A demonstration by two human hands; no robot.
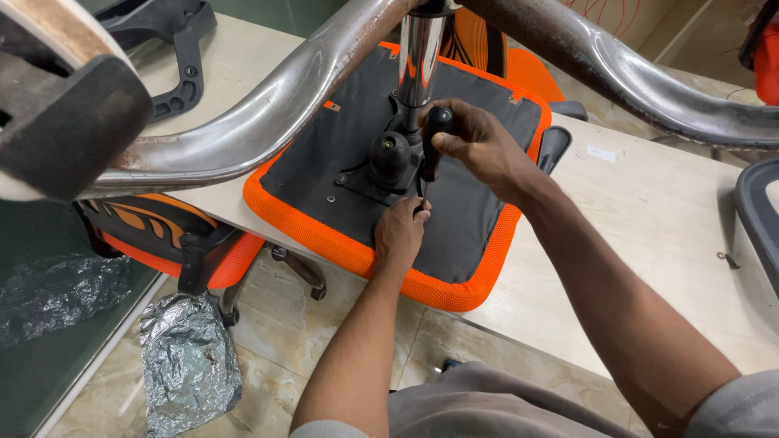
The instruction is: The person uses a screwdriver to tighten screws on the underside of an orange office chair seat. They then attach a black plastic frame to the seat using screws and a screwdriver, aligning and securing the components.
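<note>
My right hand gripped the black-handled screwdriver upright over the upturned orange seat on the table. Left hand pinched its tip steady. Best kept vertical, pressing firmly down.

Glossy chrome column; matt black cloth seat underside.

The chair seat was bright orange mesh at its edge, with a black underside panel. The screwdriver had a black handle. The chair base legs were silver chrome with brown rust spots. The table was pale beige. The crumpled foil bag was silver.
</note>
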